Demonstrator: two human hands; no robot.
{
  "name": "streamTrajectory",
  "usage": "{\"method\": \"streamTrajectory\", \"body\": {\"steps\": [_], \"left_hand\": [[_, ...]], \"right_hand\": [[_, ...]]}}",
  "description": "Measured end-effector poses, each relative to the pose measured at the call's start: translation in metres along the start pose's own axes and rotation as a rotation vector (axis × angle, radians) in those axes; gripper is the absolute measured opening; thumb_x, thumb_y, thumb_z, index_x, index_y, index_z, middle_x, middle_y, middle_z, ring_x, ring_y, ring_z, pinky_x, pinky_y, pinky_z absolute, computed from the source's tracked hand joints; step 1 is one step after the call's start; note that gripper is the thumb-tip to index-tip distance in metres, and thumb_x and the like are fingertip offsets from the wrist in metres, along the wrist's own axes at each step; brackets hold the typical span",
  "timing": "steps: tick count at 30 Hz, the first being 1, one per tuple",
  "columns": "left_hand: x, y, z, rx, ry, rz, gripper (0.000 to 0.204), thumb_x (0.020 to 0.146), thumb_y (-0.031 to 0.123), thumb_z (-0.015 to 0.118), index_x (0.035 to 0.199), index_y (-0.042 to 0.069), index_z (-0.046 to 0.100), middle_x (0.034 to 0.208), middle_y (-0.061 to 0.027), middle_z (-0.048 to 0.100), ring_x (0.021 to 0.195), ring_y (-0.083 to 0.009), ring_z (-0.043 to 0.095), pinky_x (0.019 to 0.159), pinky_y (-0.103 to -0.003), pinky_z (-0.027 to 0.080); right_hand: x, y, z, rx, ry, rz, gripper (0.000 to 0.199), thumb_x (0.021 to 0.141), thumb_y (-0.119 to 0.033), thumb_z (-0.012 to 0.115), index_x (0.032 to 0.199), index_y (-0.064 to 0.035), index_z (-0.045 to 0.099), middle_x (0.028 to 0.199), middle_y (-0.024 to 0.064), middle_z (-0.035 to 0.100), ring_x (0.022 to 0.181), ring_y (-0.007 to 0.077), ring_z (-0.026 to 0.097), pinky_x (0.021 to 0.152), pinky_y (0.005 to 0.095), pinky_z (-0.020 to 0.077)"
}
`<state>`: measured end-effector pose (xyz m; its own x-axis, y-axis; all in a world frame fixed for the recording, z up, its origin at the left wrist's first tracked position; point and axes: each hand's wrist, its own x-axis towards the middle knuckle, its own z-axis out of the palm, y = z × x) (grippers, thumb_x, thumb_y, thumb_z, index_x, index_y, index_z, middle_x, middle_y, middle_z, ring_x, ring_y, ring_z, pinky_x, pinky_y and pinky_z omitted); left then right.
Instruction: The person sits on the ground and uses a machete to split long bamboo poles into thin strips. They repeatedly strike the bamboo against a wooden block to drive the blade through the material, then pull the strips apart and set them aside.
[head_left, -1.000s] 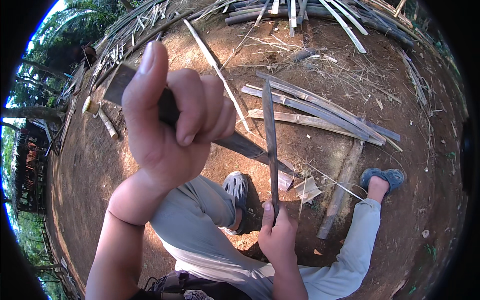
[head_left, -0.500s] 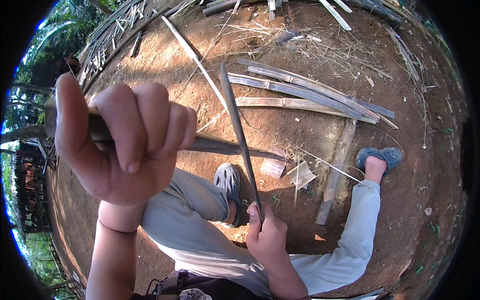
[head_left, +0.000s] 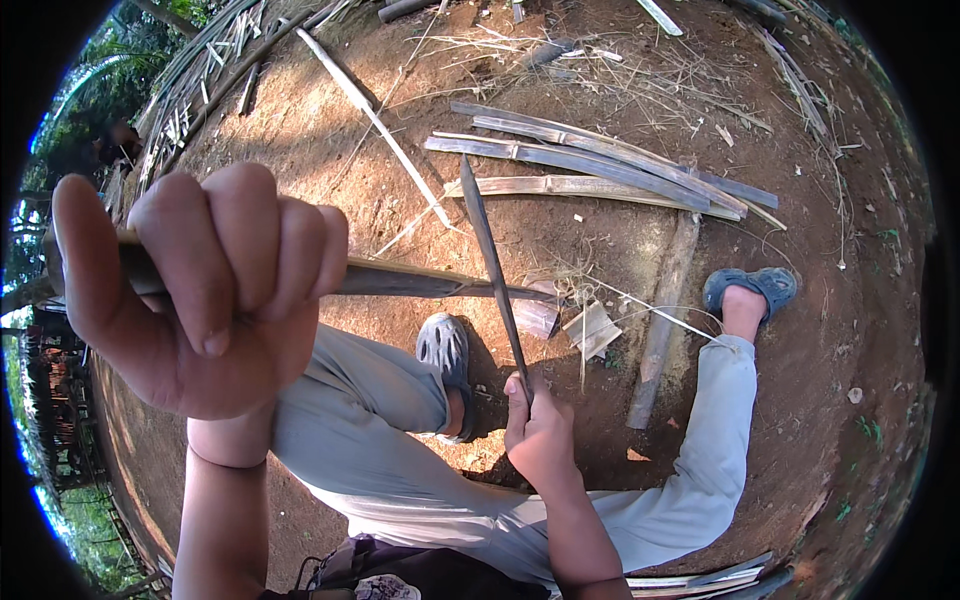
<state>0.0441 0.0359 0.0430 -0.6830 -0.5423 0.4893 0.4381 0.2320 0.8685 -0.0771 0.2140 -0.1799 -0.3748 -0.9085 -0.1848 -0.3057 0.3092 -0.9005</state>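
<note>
My left hand (head_left: 235, 290) is raised at the left, fingers wrapped round a long piece of split bamboo (head_left: 405, 280). The bamboo slants away to the right, its far end above the ground near small offcuts. Low in the middle, my right hand (head_left: 540, 430) is closed on the handle end of a long, dark, narrow blade like a machete (head_left: 488, 240). The blade points up and away and crosses the bamboo near its far end. Whether the two touch, I cannot tell. My right hand's grip hides most of the handle.
Several split bamboo strips (head_left: 590, 160) lie ahead on the brown soil. A round pole (head_left: 665, 325) lies between my feet, beside a short bamboo offcut (head_left: 592, 330). My shoes (head_left: 445, 355) flank this spot. More strips (head_left: 700, 580) lie at the lower edge.
My left hand and the bamboo have moved left. The blade has shifted slightly right and lower in view, crossing the bamboo nearer its far end. The whole view has shifted a little.
</note>
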Motion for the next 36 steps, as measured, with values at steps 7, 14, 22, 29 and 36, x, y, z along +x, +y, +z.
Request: {"method": "streamTrajectory", "body": {"steps": [7, 14, 22, 29, 36], "left_hand": [[0.013, -0.004, -0.013, -0.096, 0.118, 0.028, 0.057, 0.106, 0.042, 0.028, 0.056, 0.014, 0.033, 0.057, 0.0023, 0.027, 0.047, -0.0099, 0.017, 0.051, -0.027, 0.021], [0.016, -0.01, -0.02, -0.107, 0.083, 0.034, 0.055, 0.106, 0.038, 0.032, 0.056, 0.015, 0.033, 0.057, 0.0026, 0.028, 0.047, -0.0086, 0.02, 0.051, -0.025, 0.022], [0.015, -0.009, -0.039, -0.159, 0.204, -0.009, 0.055, 0.105, 0.037, 0.035, 0.055, 0.015, 0.033, 0.055, 0.0031, 0.026, 0.046, -0.008, 0.021, 0.049, -0.025, 0.022], [0.015, -0.012, -0.048, -0.157, 0.292, -0.014, 0.054, 0.105, 0.035, 0.037, 0.055, 0.015, 0.032, 0.055, 0.0031, 0.025, 0.046, -0.0079, 0.019, 0.05, -0.025, 0.022], [0.021, -0.016, -0.066, -0.175, 0.437, -0.018, 0.051, 0.102, 0.032, 0.045, 0.056, 0.015, 0.032, 0.055, 0.0039, 0.024, 0.046, -0.0069, 0.02, 0.049, -0.025, 0.022]], "right_hand": [[0.028, 0.124, 0.031, -0.184, 0.0, 0.324, 0.031, 0.1, -0.027, 0.048, 0.095, 0.0011, 0.06, 0.079, 0.0293, 0.064, 0.083, 0.0494, 0.062, 0.073, 0.0558, 0.0471], [0.016, 0.069, 0.025, -0.089, 0.058, 0.164, 0.03, 0.1, -0.026, 0.048, 0.094, 0.0013, 0.06, 0.073, 0.0294, 0.062, 0.075, 0.0497, 0.062, 0.066, 0.0572, 0.0472], [0.032, 0.156, 0.048, -0.289, -0.014, 0.438, 0.031, 0.1, -0.027, 0.048, 0.098, 0.0018, 0.059, 0.086, 0.0281, 0.065, 0.088, 0.0478, 0.062, 0.075, 0.0541, 0.0476], [0.025, 0.106, 0.044, -0.242, 0.015, 0.318, 0.028, 0.1, -0.025, 0.046, 0.102, -0.0011, 0.059, 0.084, 0.0311, 0.064, 0.084, 0.0506, 0.062, 0.075, 0.059, 0.0468], [0.023, 0.181, 0.053, -0.354, 0.006, 0.492, 0.033, 0.099, -0.027, 0.046, 0.097, 0.0041, 0.059, 0.095, 0.0316, 0.065, 0.095, 0.05, 0.061, 0.082, 0.0566, 0.0463]]}}
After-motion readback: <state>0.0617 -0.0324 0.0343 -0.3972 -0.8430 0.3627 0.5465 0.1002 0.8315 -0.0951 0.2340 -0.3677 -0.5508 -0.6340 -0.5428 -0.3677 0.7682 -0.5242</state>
